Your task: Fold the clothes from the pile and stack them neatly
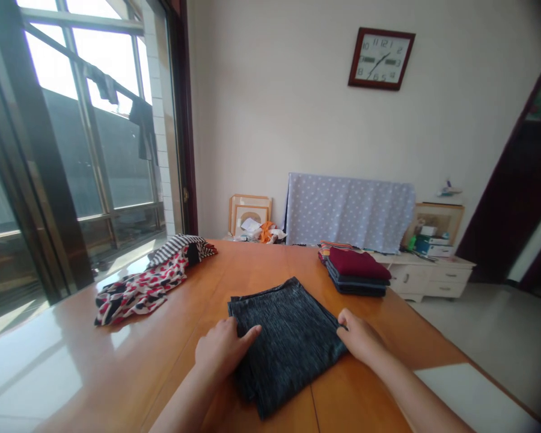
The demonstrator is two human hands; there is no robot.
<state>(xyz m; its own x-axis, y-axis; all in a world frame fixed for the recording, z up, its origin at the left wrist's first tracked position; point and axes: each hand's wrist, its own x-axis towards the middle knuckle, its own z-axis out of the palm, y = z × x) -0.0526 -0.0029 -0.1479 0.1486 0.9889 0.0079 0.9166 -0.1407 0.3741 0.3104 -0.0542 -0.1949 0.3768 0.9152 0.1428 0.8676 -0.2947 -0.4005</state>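
- Folded charcoal knit garment (288, 343) is lying between the hands on the orange wooden table (270, 264), its long axis running roughly from 12 to 6 o'clock, tilted slightly.
- Left hand (223, 349) is pressing flat, fingers spread a little, on the garment's edge at 9 o'clock, overlapping it further than the right hand does.
- Right hand (360, 337) is reaching in from 3 o'clock, with its fingertips (342, 326) touching the opposite edge; I cannot tell whether they are pinching cloth.
- Stacked folded clothes (356, 270) are sitting at 1 o'clock, and a red-and-black patterned garment (139, 288) is lying at 10 o'clock.
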